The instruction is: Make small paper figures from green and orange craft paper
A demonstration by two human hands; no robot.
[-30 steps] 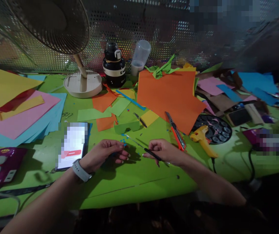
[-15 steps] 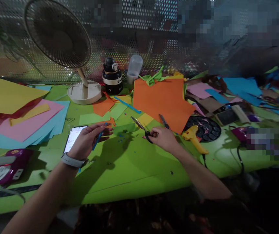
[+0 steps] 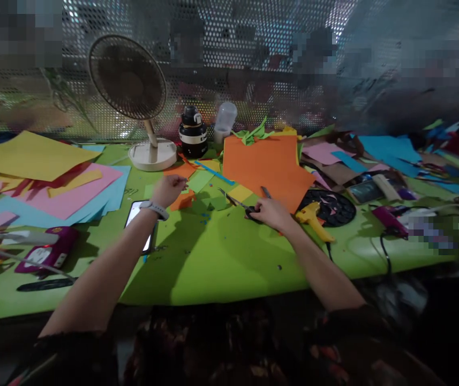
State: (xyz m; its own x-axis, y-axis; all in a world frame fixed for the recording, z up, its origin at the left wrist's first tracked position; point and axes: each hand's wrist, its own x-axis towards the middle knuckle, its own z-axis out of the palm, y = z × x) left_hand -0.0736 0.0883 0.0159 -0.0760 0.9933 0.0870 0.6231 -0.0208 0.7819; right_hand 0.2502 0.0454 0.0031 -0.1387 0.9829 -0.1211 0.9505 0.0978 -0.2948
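A pair of scissors with slim metal blades and black handles (image 3: 242, 205) is in the right hand (image 3: 270, 212), above the glossy green counter (image 3: 229, 262), its blades slightly parted and aimed forward and to the left, near a small yellow paper piece (image 3: 240, 192). The right fingers are curled around the handles. The left hand (image 3: 168, 191), with a pale grey watch band (image 3: 157, 208) at its wrist, is over the paper scraps, its fingers bent and close to one another; whether they pinch anything cannot be told. Just beside it lie an orange paper scrap (image 3: 182, 200) and a light green paper piece (image 3: 201, 181), and between the hands are a notched green paper shape (image 3: 212, 203) and tiny blue paper bits (image 3: 205, 217). The left forearm partly covers a dark-edged phone with a lit screen (image 3: 133, 211). Beyond the right hand a large orange paper sheet (image 3: 261, 161) spreads out, with a grey blade (image 3: 265, 192) by its near edge, partly hidden by that hand. To the right are a yellow glue gun (image 3: 316, 224) and a round black tray (image 3: 344, 210). Farther back stand a black bottle with a white band (image 3: 193, 140) and a beige fan (image 3: 128, 80).
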